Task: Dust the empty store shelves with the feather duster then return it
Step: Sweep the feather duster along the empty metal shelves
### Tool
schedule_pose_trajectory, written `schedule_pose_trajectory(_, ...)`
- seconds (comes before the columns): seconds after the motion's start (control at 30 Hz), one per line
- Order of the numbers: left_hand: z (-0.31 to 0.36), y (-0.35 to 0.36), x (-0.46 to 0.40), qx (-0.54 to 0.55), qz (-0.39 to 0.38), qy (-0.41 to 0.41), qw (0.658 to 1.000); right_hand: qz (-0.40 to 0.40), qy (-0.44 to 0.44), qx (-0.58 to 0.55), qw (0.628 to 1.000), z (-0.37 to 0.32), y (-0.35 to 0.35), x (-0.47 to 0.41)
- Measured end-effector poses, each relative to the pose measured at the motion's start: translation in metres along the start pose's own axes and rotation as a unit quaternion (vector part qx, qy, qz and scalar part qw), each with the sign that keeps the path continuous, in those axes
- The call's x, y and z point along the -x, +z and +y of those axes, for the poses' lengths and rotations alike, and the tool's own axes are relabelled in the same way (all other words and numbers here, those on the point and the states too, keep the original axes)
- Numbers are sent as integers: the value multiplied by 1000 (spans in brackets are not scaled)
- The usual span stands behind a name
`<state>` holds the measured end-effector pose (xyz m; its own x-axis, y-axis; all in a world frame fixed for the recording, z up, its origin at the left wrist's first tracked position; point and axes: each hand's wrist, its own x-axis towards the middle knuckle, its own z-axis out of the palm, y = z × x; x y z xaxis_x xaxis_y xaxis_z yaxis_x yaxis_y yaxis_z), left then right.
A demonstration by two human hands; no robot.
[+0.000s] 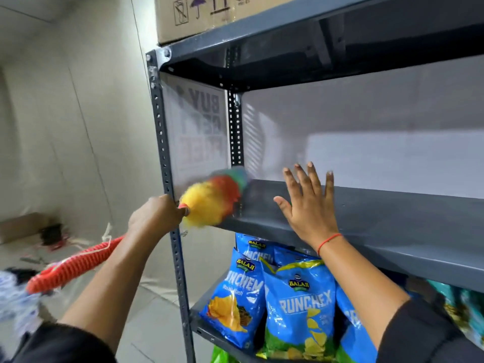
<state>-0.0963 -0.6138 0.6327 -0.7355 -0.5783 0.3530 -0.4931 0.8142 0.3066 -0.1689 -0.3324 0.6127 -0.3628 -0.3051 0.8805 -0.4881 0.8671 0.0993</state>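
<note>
A feather duster (214, 196) with yellow, red and green fluff lies blurred across the left end of the empty grey metal shelf (379, 218). Its red ribbed handle runs down to the lower left. My left hand (154, 214) is shut on the handle just below the fluffy head, beside the front left upright. My right hand (310, 205) rests flat on the shelf's front part, fingers spread, holding nothing, to the right of the duster head.
Blue snack bags (296, 302) fill the shelf below. A cardboard box (193, 17) sits on the top shelf. A perforated grey upright (167, 179) stands at the shelf's left front corner. A box and clutter (49, 234) lie on the floor at left.
</note>
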Motion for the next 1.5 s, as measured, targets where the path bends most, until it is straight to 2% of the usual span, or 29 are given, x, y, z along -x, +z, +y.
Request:
schedule_pose_trajectory(0.07,-8,6,-1,36,-31,5,999,-3,1,0,1000,1,1,0)
schedule_pose_trajectory(0.13,-23,7,-1,34,-78,-26,996,-1,-2,0,1000,1,0,1)
schedule_pose_trajectory(0.2,-33,-3,-2,38,-56,-54,996,-6,0,-8,1000,1,0,2)
schedule_pose_trajectory(0.27,-27,-10,-5,37,2,-42,998,-13,7,-7,1000,1,0,3)
schedule_pose_trajectory(0.3,-19,-10,-3,47,7,-27,998,-19,10,-6,1000,0,0,2)
schedule_pose_trajectory(0.37,-3,-6,2,69,-27,12,997,-28,10,-7,1000,-2,1,1)
schedule_pose_trajectory(0.47,9,-6,6,35,-51,31,998,-33,15,-6,999,-2,1,2)
schedule_pose_trajectory(0.6,15,-5,13,16,45,61,997,-43,36,-8,998,1,-1,4)
schedule_pose_trajectory(0.67,7,0,17,3,49,72,996,-42,32,-13,999,0,-1,4)
schedule_pose_trajectory(0.77,-17,-5,14,-51,59,47,996,-41,32,-15,999,0,-1,3)
schedule_pose_trajectory(0.83,-22,-11,10,-44,81,26,995,-40,34,-10,999,-1,0,3)
schedule_pose_trajectory(0.93,-20,-10,9,4,56,43,998,-30,25,-7,999,-2,1,3)
schedule_pose_trajectory(1.03,-21,-8,8,-25,16,30,999,-19,30,-4,999,-1,-1,4)
schedule_pose_trajectory(1.1,-17,-7,8,-32,37,18,999,-22,40,-8,999,0,-2,5)
schedule_pose_trajectory(1.17,-9,-2,9,-7,42,45,998,-15,45,-11,999,1,-1,5)
schedule_pose_trajectory(1.23,-3,5,10,13,10,86,996,-4,41,-8,999,0,-2,5)
schedule_pose_trajectory(1.3,3,6,6,1,-12,87,996,5,30,1,1000,0,-4,7)
schedule_pose_trajectory(1.43,22,5,-7,-5,40,72,997,17,40,5,999,5,-9,14)
schedule_pose_trajectory(1.5,28,11,-11,18,8,104,994,23,47,12,999,8,-11,17)
